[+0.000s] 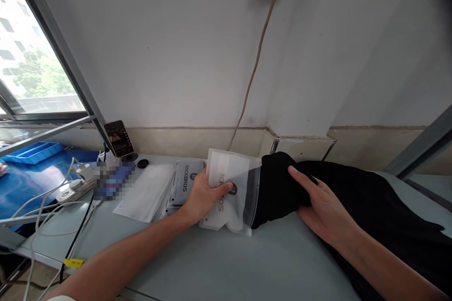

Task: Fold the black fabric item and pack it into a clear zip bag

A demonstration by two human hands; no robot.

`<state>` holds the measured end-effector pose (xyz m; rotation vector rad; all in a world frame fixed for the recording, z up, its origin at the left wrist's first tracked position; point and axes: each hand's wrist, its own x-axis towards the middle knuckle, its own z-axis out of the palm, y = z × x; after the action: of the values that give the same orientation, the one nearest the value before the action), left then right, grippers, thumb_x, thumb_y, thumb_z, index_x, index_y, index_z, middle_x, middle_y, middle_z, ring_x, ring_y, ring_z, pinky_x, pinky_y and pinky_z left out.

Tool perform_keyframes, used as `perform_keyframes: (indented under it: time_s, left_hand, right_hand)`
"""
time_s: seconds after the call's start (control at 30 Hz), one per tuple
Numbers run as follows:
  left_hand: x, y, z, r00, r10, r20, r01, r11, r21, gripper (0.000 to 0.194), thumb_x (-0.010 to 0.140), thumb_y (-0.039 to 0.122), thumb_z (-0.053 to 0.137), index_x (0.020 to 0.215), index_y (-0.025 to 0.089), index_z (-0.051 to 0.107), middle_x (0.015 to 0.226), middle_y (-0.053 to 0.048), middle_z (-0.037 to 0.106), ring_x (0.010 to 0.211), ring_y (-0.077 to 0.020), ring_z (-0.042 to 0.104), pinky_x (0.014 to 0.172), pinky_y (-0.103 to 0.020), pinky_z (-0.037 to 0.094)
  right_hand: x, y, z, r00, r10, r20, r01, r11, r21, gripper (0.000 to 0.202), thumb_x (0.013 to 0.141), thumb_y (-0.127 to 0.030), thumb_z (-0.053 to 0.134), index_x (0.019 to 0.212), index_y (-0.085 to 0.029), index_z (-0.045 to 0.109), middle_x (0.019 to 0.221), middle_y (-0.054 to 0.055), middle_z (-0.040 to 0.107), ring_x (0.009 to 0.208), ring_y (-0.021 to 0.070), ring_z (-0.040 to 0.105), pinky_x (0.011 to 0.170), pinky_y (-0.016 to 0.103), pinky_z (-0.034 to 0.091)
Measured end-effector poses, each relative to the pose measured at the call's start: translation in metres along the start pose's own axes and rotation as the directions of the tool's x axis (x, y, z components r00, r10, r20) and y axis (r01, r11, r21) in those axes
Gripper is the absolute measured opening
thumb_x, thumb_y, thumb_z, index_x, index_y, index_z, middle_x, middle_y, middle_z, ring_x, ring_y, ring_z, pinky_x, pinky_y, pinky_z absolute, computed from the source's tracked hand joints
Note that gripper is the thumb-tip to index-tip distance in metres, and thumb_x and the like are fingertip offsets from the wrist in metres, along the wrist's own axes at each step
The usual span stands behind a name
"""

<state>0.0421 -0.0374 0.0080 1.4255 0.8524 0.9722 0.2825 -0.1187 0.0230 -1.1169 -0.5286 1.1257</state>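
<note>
Black folded fabric [277, 190] sits right of centre, towards the far side of the grey table [229, 263], in the head view. Its left end meets the mouth of a frosted zip bag [238, 202]; how much is inside, I cannot tell. The left hand [201, 197] clasps the bag, thumb on its printed face, while the right hand [326, 211] grips the fabric between thumb and fingers. The bundle looks nearly as wide as the opening, so a fold could snag on the zip strip [251, 193], and hard pressure could strain the side seams. A loose left grip might let the bag slip. Black cloth [356, 197] spreads to the right, and its drag could undo the folds. Grey printed packets [183, 181] lie by the left hand, where a nudge could scatter them
</note>
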Motion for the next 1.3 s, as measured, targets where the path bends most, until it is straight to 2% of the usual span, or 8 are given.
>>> perform_keyframes:
  time_s: [0.17,0.3,0.47,0.57,0.77,1.03,1.13,1.3]
  left_hand:
    - [-0.001,0.000,0.001,1.000,-0.001,0.029,0.001,1.000,-0.015,0.046,0.075,0.046,0.089,0.099,0.017,0.063,0.080,-0.001,0.067,0.064,-0.0144,0.062,0.054,-0.025,0.051]
    - [-0.001,0.000,0.001,1.000,0.015,0.027,-0.015,1.000,-0.010,0.046,0.075,0.046,0.089,0.100,0.017,0.065,0.084,-0.003,0.070,0.069,-0.0166,0.066,0.057,-0.026,0.052]
    - [0.000,0.000,0.000,1.000,-0.004,0.016,0.003,1.000,0.007,0.042,0.076,0.042,0.088,0.103,0.017,0.066,0.087,-0.003,0.072,0.070,-0.0164,0.067,0.059,-0.026,0.053]
    - [0.000,0.001,0.000,0.998,-0.056,-0.012,0.056,0.998,-0.002,0.042,0.076,0.039,0.089,0.103,0.017,0.066,0.084,-0.002,0.070,0.067,-0.0148,0.065,0.057,-0.026,0.052]
    - [0.000,0.005,0.000,0.992,-0.124,-0.016,0.122,0.990,-0.073,0.046,0.074,0.039,0.091,0.105,0.016,0.066,0.087,-0.004,0.071,0.071,-0.0160,0.067,0.058,-0.026,0.053]
    - [0.001,-0.002,-0.001,0.994,-0.098,0.052,0.103,0.991,-0.087,0.050,0.072,0.044,0.093,0.105,0.016,0.068,0.087,-0.004,0.073,0.068,-0.0159,0.066,0.058,-0.026,0.052]
    - [0.000,-0.003,-0.001,0.995,-0.069,0.077,0.075,0.994,-0.079,0.051,0.073,0.046,0.092,0.107,0.016,0.069,0.091,-0.005,0.074,0.072,-0.0174,0.068,0.061,-0.026,0.054]
    - [-0.004,0.001,0.001,0.991,-0.049,0.126,0.058,0.996,-0.064,0.054,0.073,0.050,0.091,0.108,0.017,0.066,0.086,-0.003,0.071,0.065,-0.0145,0.063,0.055,-0.025,0.052]
  right_hand:
    - [0.002,0.000,-0.001,1.000,-0.022,0.002,0.022,0.998,-0.057,0.033,0.073,-0.037,0.091,0.102,-0.034,0.077,0.099,-0.002,0.083,0.094,0.0251,0.077,0.062,0.025,0.063]
    - [0.005,0.001,-0.003,0.999,0.032,0.018,-0.030,0.996,-0.082,0.028,0.081,-0.057,0.080,0.094,-0.031,0.079,0.098,0.002,0.083,0.092,0.0293,0.078,0.061,0.032,0.065]
    - [0.002,0.000,-0.003,0.992,0.054,0.116,-0.046,0.996,-0.071,0.041,0.073,-0.045,0.092,0.110,-0.034,0.078,0.094,-0.003,0.083,0.076,0.0185,0.075,0.056,0.020,0.058]
    - [0.000,-0.001,-0.003,0.991,0.030,0.131,-0.019,0.996,-0.084,0.052,0.074,-0.047,0.092,0.122,-0.037,0.075,0.100,-0.002,0.082,0.080,0.0180,0.074,0.059,0.020,0.058]
    - [-0.005,0.000,0.003,0.989,-0.019,0.148,0.035,0.994,-0.107,0.052,0.065,-0.044,0.098,0.111,-0.031,0.078,0.115,0.001,0.079,0.091,0.0203,0.073,0.069,0.022,0.060]
    - [-0.004,0.001,0.001,0.968,0.044,0.246,0.011,0.975,-0.221,0.042,0.067,-0.039,0.096,0.105,-0.029,0.082,0.082,-0.001,0.074,0.069,0.0158,0.065,0.058,0.022,0.053]
    - [0.000,0.004,-0.003,0.967,0.008,0.254,0.068,0.954,-0.291,0.038,0.068,-0.043,0.094,0.102,-0.029,0.085,0.094,0.001,0.076,0.076,0.0180,0.066,0.061,0.025,0.054]
    - [0.000,0.008,-0.001,0.924,-0.132,0.359,0.265,0.897,-0.353,0.028,0.074,-0.046,0.089,0.097,-0.030,0.086,0.113,0.001,0.076,0.099,0.0222,0.068,0.085,0.028,0.056]
